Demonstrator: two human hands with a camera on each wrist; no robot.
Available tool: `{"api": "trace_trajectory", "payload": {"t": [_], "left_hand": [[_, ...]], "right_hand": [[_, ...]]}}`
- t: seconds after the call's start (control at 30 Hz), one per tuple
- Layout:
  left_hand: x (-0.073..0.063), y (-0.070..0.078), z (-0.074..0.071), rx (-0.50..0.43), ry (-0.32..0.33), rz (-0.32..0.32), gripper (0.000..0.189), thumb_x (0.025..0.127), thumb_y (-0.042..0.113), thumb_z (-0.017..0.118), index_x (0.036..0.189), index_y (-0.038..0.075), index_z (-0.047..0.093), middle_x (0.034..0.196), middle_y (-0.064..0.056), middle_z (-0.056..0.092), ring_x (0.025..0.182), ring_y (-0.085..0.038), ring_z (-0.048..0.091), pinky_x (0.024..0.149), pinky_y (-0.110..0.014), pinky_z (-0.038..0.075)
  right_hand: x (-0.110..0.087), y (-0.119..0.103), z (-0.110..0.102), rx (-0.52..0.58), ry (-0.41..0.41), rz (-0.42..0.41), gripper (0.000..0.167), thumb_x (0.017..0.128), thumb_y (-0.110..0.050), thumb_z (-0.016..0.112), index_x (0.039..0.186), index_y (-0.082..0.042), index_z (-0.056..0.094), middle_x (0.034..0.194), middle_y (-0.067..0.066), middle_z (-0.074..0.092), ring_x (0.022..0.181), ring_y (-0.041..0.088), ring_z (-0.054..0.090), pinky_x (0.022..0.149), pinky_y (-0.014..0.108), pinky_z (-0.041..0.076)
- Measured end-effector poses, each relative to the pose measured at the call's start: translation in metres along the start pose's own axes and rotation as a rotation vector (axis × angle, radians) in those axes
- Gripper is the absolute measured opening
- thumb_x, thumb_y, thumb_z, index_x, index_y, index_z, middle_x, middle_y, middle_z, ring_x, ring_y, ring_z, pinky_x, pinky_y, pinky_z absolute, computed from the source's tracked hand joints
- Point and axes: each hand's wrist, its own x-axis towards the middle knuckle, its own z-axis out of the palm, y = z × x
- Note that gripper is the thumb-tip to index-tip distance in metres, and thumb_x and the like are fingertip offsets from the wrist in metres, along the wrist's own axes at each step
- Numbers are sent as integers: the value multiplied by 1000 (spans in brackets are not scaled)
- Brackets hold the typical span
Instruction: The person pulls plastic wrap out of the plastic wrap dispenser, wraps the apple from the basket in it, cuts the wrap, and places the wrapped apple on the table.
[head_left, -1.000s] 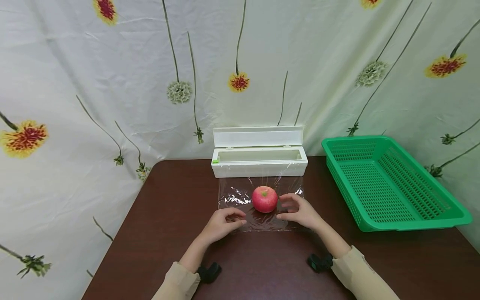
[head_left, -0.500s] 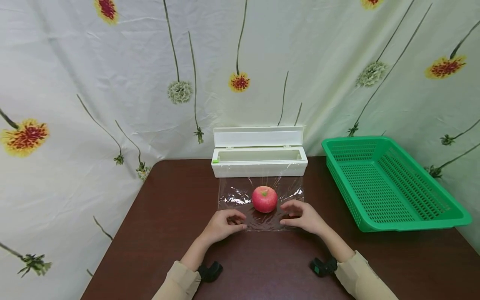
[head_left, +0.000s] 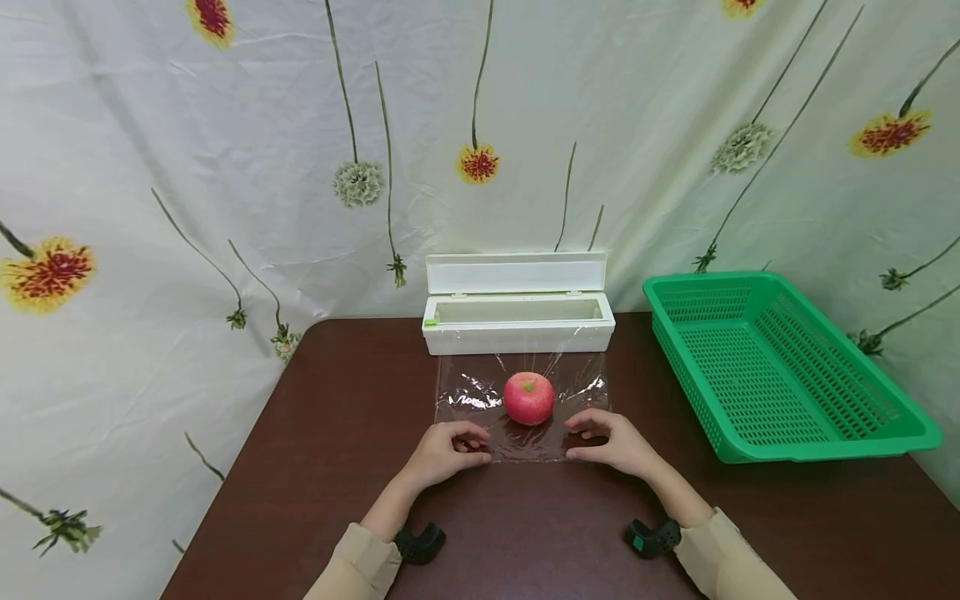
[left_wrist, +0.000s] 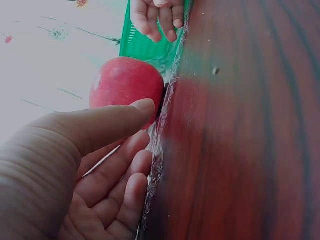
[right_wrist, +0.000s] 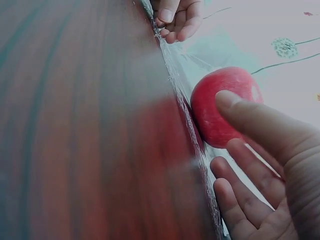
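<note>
A red apple (head_left: pixel 528 399) sits on a sheet of clear cling film (head_left: pixel 465 392) spread over the dark table. The film runs from a white dispenser box (head_left: pixel 519 335) with its lid raised. My left hand (head_left: pixel 444 450) is at the film's near left edge, thumb and fingers apart with nothing between them. Mirroring it, my right hand (head_left: pixel 617 442) lies at the near right part of the film, fingers relaxed and bent. In the left wrist view the thumb overlaps the apple (left_wrist: pixel 125 82); the fingertips come right up to the film's crinkled edge (left_wrist: pixel 159 155).
A green plastic basket (head_left: pixel 787 450) stands on the right side of the dark wooden table (head_left: pixel 345 400). Behind the table hangs a pale curtain (head_left: pixel 300 125) printed with flowers. Each wrist wears a black camera band, such as the left one (head_left: pixel 422 543).
My right hand has drawn back from beside the apple, toward the near right edge of the film. The left hand has barely moved, and the apple stays in place.
</note>
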Motion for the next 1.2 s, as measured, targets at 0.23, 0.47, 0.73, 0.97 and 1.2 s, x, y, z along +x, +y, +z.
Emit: {"api": "trace_trajectory", "payload": {"t": [0.23,0.47,0.73,0.97,1.2], "left_hand": [[-1,-2,6,75,3,43,22,75,21,80,94,12,72,86,5,66,78,-10,59,68,-24,50],[0,0,8,102,-1,42,20,75,20,80,92,14,73,86,6,66,79,-12,59,69,-25,49],[0,-2,8,122,7,84,10,76,16,78,84,17,74,83,9,66,76,-9,57,67,-24,48],[0,-2,7,130,7,114,5,77,18,77,77,13,74,89,6,68,84,-12,60,72,-26,47],[1,-3,7,137,1,114,4,79,16,75,77,15,72,86,7,66,80,-11,59,69,-24,46]], "right_hand": [[1,20,1,-52,-6,-34,39,73,-6,80,107,5,63,102,18,66,90,33,61,80,37,51],[3,43,0,-61,-27,-21,41,72,-18,82,108,-4,66,104,7,67,90,18,60,80,27,49],[3,42,-1,-84,-56,9,42,72,-10,82,110,-2,65,105,9,67,91,24,60,81,29,49],[0,14,-3,-67,-77,3,40,72,-1,79,108,7,64,103,19,66,89,35,58,80,36,50],[-1,7,-4,-78,-75,-8,36,72,-1,79,105,5,65,100,18,66,88,35,58,79,36,50]]}}
